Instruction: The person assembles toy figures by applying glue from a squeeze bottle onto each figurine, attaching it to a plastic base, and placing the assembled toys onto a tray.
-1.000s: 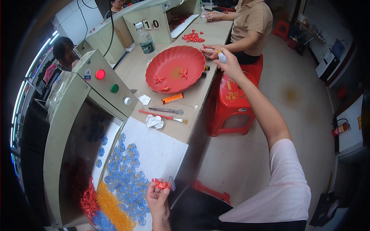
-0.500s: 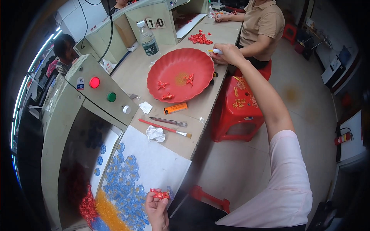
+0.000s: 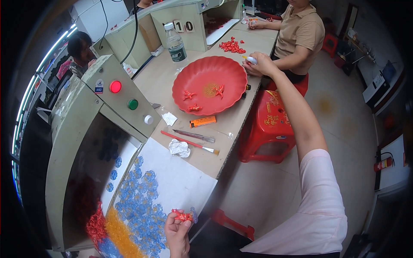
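Three red pieces point(image 3: 194, 107) in red dish point(image 3: 202, 77)

Dish point(image 3: 209, 85) sits on the bench point(image 3: 163, 77), bottle point(image 3: 176, 43) behind it, tube point(image 3: 203, 121) and brush point(image 3: 189, 143) in front. Crumpled tissue point(image 3: 179, 148) lies before the brush. Stool point(image 3: 271, 124) stands right of the bench; plastic pieces point(image 3: 137, 206) cover the near sheet point(image 3: 180, 180).

a water bottle point(image 3: 176, 43) stands near the desk's point(image 3: 160, 81) far edge. an orange tube point(image 3: 203, 121), a brush point(image 3: 190, 142) and crumpled paper point(image 3: 179, 148) lie near its front edge.
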Action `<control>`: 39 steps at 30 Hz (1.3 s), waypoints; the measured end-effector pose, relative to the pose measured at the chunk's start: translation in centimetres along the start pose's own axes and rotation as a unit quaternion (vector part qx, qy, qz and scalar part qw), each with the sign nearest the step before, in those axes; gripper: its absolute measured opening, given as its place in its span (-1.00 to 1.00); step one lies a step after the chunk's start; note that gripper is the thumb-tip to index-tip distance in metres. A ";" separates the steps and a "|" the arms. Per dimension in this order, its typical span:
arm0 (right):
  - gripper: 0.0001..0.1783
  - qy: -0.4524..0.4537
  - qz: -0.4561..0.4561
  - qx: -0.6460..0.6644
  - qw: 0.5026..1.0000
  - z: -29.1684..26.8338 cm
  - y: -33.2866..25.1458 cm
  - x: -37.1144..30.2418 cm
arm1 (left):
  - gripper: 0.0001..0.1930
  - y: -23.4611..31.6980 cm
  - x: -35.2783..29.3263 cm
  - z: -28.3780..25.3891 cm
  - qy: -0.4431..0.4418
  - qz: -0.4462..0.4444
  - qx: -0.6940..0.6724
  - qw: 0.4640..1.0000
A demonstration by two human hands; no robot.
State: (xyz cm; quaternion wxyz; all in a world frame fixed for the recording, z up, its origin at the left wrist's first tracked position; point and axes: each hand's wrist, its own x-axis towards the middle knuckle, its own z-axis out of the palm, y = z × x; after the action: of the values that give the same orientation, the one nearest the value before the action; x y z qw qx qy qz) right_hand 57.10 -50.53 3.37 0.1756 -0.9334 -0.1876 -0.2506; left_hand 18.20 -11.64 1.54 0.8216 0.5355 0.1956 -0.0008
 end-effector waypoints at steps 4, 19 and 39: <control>-0.79 0.005 0.060 0.035 0.998 -0.4 -1.1 -0.3 | -0.66 -0.2 0.1 0.1 -0.002 -0.005 -0.005 1.000; -0.84 0.044 0.012 0.331 0.942 -2.5 -12.7 -5.7 | -0.66 0.1 0.4 -1.6 -0.024 0.010 -0.074 0.997; -0.81 -0.052 -0.008 0.556 0.830 2.7 -37.2 -19.8 | -0.70 0.5 2.2 -2.1 -0.072 0.011 -0.308 0.949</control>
State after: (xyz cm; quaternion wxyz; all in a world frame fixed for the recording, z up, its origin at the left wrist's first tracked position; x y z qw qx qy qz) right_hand 25.96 -22.34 -0.72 0.6528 -0.6882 -0.3113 -0.0564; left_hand 19.69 -9.17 0.53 0.9584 0.2568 0.1213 0.0299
